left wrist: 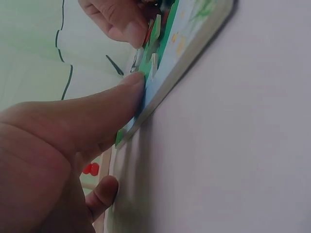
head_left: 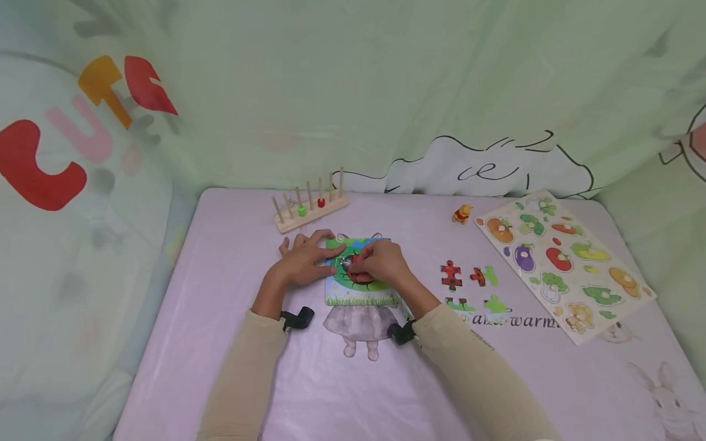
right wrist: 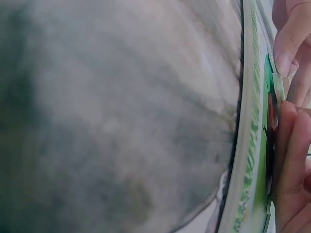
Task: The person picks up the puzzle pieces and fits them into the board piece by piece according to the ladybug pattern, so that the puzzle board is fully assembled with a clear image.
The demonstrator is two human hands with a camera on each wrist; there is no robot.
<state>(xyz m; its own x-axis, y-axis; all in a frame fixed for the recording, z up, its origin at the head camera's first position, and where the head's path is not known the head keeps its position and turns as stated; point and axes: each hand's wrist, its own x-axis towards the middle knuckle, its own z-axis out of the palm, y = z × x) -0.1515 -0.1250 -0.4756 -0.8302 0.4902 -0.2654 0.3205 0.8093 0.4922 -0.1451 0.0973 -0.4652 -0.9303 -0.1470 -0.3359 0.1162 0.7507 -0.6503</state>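
A square ladybug jigsaw board [head_left: 361, 301] lies on the table before me, with a grassy strip along its near edge. My left hand [head_left: 303, 260] rests at its left side, fingers spread and thumb pressing on the board's face. Over the middle of the board, my right hand [head_left: 383, 263] pinches a red-and-black jigsaw piece [head_left: 355, 267] at the ladybug picture; the fingers partly hide it. In the left wrist view a green jigsaw piece [left wrist: 154, 36] stands tilted up from the board, near the right fingertips.
Several loose jigsaw pieces [head_left: 451, 275] lie right of the board. Farther right is a vegetable puzzle board [head_left: 559, 294]. A small bear figure [head_left: 462, 214] stands at the back. A wooden peg rack [head_left: 311, 215] with green and red beads stands behind the left hand.
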